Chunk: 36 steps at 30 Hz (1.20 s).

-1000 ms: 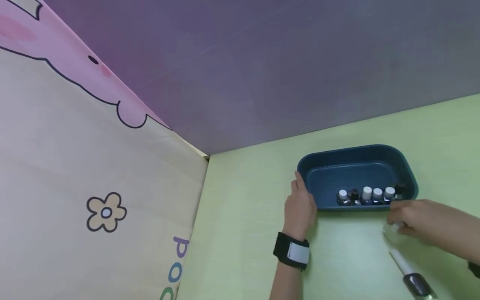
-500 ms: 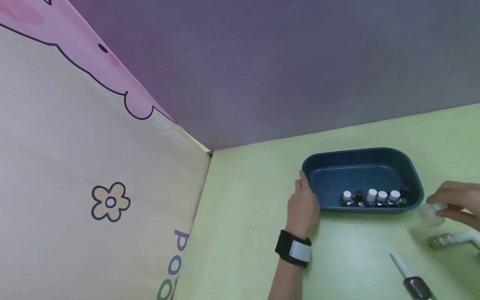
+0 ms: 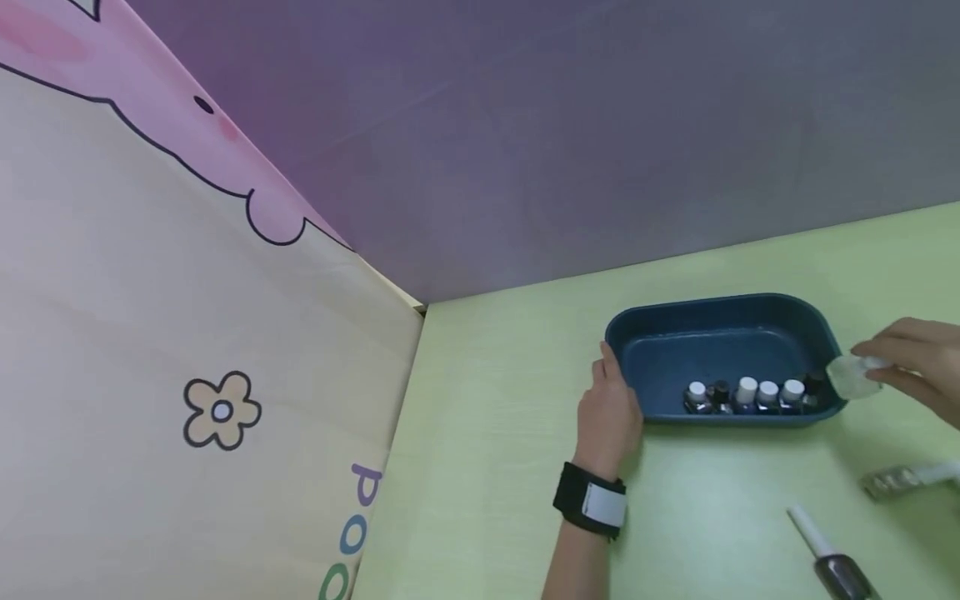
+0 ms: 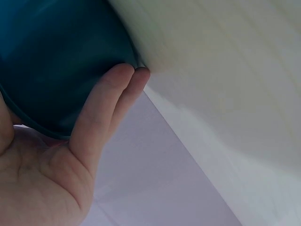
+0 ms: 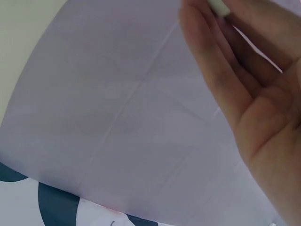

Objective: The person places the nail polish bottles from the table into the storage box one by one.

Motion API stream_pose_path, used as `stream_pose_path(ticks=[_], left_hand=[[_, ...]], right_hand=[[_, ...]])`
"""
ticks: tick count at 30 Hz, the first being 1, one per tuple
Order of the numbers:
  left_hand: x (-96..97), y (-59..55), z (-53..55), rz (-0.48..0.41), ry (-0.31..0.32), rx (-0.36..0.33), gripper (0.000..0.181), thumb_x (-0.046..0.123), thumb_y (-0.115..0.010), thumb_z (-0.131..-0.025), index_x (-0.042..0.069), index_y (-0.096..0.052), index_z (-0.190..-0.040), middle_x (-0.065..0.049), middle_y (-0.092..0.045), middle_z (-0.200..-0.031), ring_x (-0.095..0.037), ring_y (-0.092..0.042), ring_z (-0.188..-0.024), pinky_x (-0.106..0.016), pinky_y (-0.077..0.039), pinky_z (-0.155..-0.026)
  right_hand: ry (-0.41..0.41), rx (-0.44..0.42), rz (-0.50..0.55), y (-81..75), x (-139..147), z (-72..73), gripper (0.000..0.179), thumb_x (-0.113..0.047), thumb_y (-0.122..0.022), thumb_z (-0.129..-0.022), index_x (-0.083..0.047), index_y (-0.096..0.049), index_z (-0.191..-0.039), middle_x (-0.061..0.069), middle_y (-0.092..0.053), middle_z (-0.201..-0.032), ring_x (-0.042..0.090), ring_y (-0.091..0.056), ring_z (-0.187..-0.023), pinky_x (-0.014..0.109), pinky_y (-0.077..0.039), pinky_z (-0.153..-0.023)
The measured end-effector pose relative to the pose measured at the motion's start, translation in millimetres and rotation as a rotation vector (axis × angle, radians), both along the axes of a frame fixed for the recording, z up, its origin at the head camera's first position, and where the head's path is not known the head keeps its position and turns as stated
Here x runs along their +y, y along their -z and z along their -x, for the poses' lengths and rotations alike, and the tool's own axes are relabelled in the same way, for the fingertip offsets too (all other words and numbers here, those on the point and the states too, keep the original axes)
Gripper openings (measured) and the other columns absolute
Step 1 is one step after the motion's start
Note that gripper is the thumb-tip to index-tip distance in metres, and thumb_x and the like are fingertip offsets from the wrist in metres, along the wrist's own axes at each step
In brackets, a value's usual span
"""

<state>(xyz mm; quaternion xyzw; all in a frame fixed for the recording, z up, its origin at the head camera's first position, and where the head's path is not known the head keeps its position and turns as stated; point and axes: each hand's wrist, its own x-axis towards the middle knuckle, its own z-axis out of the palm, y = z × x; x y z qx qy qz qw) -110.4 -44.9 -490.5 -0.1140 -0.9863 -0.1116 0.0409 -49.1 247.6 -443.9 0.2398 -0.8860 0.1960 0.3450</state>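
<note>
Right hand pinching clear nail-polish bottle by white cap, frame right, at dark-blue tray's rim. Left hand fingers straight against tray. If carried low, bottle could clip rim, slip.

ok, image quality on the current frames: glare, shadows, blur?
Head: bright patch on the pale green tabletop, faint sheen inside the dark teal rectangular tray, pale translucent bottle in the right hand slightly soft. Left wrist: dim, broad soft shadow beyond the left hand. Right wrist: dim, white cap cut off at the top edge.
</note>
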Motion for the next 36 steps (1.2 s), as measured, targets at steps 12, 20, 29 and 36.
stream_pose_path(ticks=[12, 20, 29, 36], left_hand=[[0.1, -2.2, 1.1, -0.007, 0.003, -0.012, 0.065, 0.019, -0.057, -0.100, 0.004, -0.027, -0.156, -0.009, -0.056, -0.134, -0.009, -0.036, -0.044, -0.021, -0.031, -0.044], [-0.9, -2.6, -0.2, -0.021, 0.012, -0.005, 0.064, 0.018, -0.057, -0.099, 0.002, -0.028, -0.155, -0.011, -0.057, -0.132, -0.009, -0.036, -0.044, -0.021, -0.030, -0.043], [-0.7, -1.8, 0.4, -0.015, -0.001, -0.014, 0.065, 0.018, -0.057, -0.100, 0.003, -0.028, -0.155, -0.010, -0.057, -0.131, -0.010, -0.036, -0.045, -0.021, -0.031, -0.044], [-0.1, -2.5, -0.3, -0.030, -0.001, -0.007, 0.064, 0.017, -0.058, -0.099, 0.003, -0.029, -0.154, -0.011, -0.057, -0.131, -0.010, -0.036, -0.045, -0.021, -0.031, -0.044]], right_hand=[[0.105, -0.060, -0.009, -2.8, -2, 4.2, 0.092, -0.062, -0.010, -0.093, 0.005, -0.068, -0.071, 0.008, -0.060, -0.068, 0.013, -0.052, -0.056, 0.011, -0.038, -0.053], [0.143, -0.053, 0.004, 1.0, -6, 8.4, 0.093, -0.063, -0.010, -0.096, 0.005, -0.070, -0.075, 0.010, -0.063, -0.072, 0.028, -0.056, -0.059, 0.010, -0.039, -0.056], [0.181, -0.167, -0.052, 8.4, -10, 11.0, 0.010, 0.005, -0.076, -0.078, 0.008, -0.070, -0.085, 0.017, -0.065, -0.081, 0.036, -0.064, -0.070, 0.039, -0.052, -0.062], [0.151, -0.209, -0.101, 19.4, -9, 16.4, 0.024, 0.016, -0.077, -0.065, 0.008, -0.069, -0.085, 0.015, -0.064, -0.079, 0.034, -0.064, -0.068, 0.048, -0.053, -0.060]])
